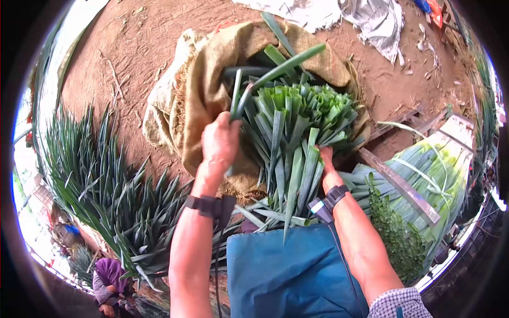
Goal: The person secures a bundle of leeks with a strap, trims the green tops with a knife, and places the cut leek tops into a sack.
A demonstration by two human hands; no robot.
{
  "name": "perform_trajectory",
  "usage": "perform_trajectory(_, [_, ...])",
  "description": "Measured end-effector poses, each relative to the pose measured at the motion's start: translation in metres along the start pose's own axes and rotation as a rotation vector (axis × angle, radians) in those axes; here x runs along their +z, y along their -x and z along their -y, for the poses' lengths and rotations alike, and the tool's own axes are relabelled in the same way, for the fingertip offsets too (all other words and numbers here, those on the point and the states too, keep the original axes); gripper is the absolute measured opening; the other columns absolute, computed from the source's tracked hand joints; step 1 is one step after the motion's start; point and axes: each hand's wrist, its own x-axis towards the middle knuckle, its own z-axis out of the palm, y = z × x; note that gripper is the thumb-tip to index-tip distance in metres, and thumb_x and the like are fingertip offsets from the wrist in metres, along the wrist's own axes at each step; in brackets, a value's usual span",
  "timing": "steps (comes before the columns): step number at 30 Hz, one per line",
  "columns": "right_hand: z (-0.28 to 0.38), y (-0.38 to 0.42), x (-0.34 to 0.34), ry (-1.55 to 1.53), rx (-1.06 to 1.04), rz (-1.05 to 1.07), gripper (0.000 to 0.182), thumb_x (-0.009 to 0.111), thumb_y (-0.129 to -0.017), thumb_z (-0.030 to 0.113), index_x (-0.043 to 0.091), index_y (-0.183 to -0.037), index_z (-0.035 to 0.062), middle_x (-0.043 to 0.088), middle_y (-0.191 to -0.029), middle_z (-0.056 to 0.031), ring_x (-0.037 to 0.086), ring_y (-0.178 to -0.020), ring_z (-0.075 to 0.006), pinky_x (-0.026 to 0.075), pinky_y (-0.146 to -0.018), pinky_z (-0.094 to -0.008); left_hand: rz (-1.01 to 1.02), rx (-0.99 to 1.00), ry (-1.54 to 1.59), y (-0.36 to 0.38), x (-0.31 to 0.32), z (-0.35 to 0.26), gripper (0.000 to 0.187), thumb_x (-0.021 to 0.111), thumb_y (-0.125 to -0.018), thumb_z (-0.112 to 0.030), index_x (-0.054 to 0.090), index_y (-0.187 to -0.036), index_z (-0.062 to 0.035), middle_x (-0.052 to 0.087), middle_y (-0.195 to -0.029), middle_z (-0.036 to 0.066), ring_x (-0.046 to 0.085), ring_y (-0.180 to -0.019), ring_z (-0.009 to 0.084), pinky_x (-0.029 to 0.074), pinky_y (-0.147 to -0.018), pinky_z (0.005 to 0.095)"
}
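My left hand [220, 140] is closed around a few loose green onion leaves [237, 103], whose ends stick up above the fist. My right hand [327, 161] grips the near right side of a thick bundle of green onions [305, 114]; its fingers are mostly hidden behind the leaves. The bundle's cut tops point away from me, while several leaves hang toward me. It lies at the mouth of an open burlap sack [204, 69]. A long onion leaf [291, 64] slants across the sack opening.
Many green onions [122, 201] spread over the ground at left. At right lie pale green onions [424, 164] beside a wooden slat [400, 188] and small-leaved greens [395, 233]. Blue cloth [286, 270] covers my lap. White sacking [374, 24] lies beyond; another person [110, 283] is at lower left.
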Motion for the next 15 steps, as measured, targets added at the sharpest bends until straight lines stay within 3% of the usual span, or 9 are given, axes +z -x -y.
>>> perform_trajectory(1, [0.005, 0.006, 0.002, 0.004, -0.008, -0.028, 0.026, 0.075, -0.069, 0.021, 0.064, -0.07, -0.0028, 0.064, -0.065, -0.0044, 0.058, -0.056, -0.0168, 0.045, -0.053, -0.0382, 0.097, -0.076, 0.335, 0.013, 0.009, -0.018, 0.018, 0.068, -0.09, -0.017, 0.064, -0.089, 0.0007, 0.064, -0.069, 0.01, 0.06, -0.061, 0.02, 0.05, -0.059, 0.0354])
perform_trajectory(2, [0.01, 0.005, 0.008, 0.01, -0.027, -0.047, 0.027, 0.075, -0.069, 0.022, 0.064, -0.07, -0.0031, 0.064, -0.065, -0.0054, 0.059, -0.056, -0.0174, 0.046, -0.053, -0.0387, 0.14, -0.11, 0.359, 0.024, 0.033, -0.021, 0.015, 0.067, -0.091, -0.013, 0.064, -0.089, 0.0022, 0.063, -0.069, 0.009, 0.055, -0.064, 0.012, 0.05, -0.062, 0.0331])
perform_trajectory(3, [-0.001, -0.01, 0.008, 0.121, -0.012, -0.069, 0.032, 0.076, -0.066, 0.024, 0.066, -0.075, -0.0049, 0.066, -0.067, -0.01, 0.062, -0.061, -0.0194, 0.048, -0.059, -0.0394, 0.233, -0.197, 0.325, 0.031, 0.044, -0.034, 0.02, 0.066, -0.091, -0.016, 0.063, -0.089, 0.0034, 0.067, -0.075, 0.016, 0.064, -0.067, 0.0225, 0.052, -0.066, 0.0383])
perform_trajectory(4, [-0.003, -0.011, 0.007, 0.154, -0.072, -0.094, 0.034, 0.076, -0.065, 0.025, 0.066, -0.076, -0.0055, 0.067, -0.069, -0.0119, 0.063, -0.064, -0.021, 0.049, -0.061, -0.0399, 0.101, -0.109, 0.191, 0.035, 0.063, -0.028, 0.026, 0.064, -0.092, -0.022, 0.063, -0.09, 0.0039, 0.068, -0.082, 0.025, 0.067, -0.078, 0.0391, 0.052, -0.073, 0.0459])
perform_trajectory(6, [-0.005, -0.011, 0.008, 0.219, -0.192, -0.141, 0.037, 0.076, -0.065, 0.027, 0.067, -0.079, -0.0065, 0.07, -0.073, -0.0156, 0.067, -0.07, -0.0241, 0.051, -0.066, -0.0408, 0.083, -0.303, 0.16, 0.026, 0.082, -0.008, 0.033, 0.061, -0.093, -0.029, 0.061, -0.089, 0.004, 0.066, -0.089, 0.031, 0.063, -0.089, 0.0492, 0.05, -0.078, 0.052])
perform_trajectory(8, [-0.008, -0.019, 0.007, 0.361, -0.023, -0.074, 0.048, 0.08, -0.066, 0.032, 0.069, -0.091, -0.0071, 0.073, -0.092, -0.0227, 0.071, -0.087, -0.0326, 0.054, -0.075, -0.0425, 0.244, -0.306, -0.051, 0.027, 0.083, -0.01, 0.038, 0.054, -0.098, -0.031, 0.057, -0.096, 0.0071, 0.063, -0.087, 0.036, 0.062, -0.089, 0.0516, 0.05, -0.078, 0.055])
perform_trajectory(11, [-0.016, -0.027, 0.006, 0.218, -0.124, -0.048, 0.051, 0.08, -0.068, 0.031, 0.069, -0.099, -0.0074, 0.072, -0.099, -0.0227, 0.071, -0.095, -0.0334, 0.054, -0.08, -0.0411, 0.46, -0.11, 0.012, 0.052, 0.043, -0.025, 0.037, 0.053, -0.1, -0.029, 0.057, -0.103, 0.0079, 0.066, -0.086, 0.032, 0.065, -0.082, 0.0488, 0.054, -0.073, 0.0506])
perform_trajectory(14, [-0.013, -0.023, 0.005, 0.125, -0.161, 0.002, 0.048, 0.079, -0.07, 0.027, 0.069, -0.102, -0.007, 0.073, -0.104, -0.0206, 0.07, -0.097, -0.0318, 0.053, -0.083, -0.0401, 0.18, -0.173, 0.262, 0.092, 0.005, 0.004, 0.04, 0.057, -0.098, -0.032, 0.058, -0.112, 0.0067, 0.069, -0.088, 0.023, 0.068, -0.078, 0.0379, 0.054, -0.071, 0.0441])
perform_trajectory(15, [-0.009, -0.018, 0.004, 0.117, -0.146, 0.018, 0.046, 0.078, -0.07, 0.025, 0.069, -0.102, -0.0068, 0.073, -0.105, -0.0196, 0.071, -0.097, -0.0306, 0.053, -0.084, -0.0397, 0.047, -0.262, 0.174, 0.099, -0.007, 0.017, 0.042, 0.058, -0.098, -0.03, 0.058, -0.117, 0.0067, 0.068, -0.096, 0.024, 0.067, -0.088, 0.0392, 0.053, -0.079, 0.0441])
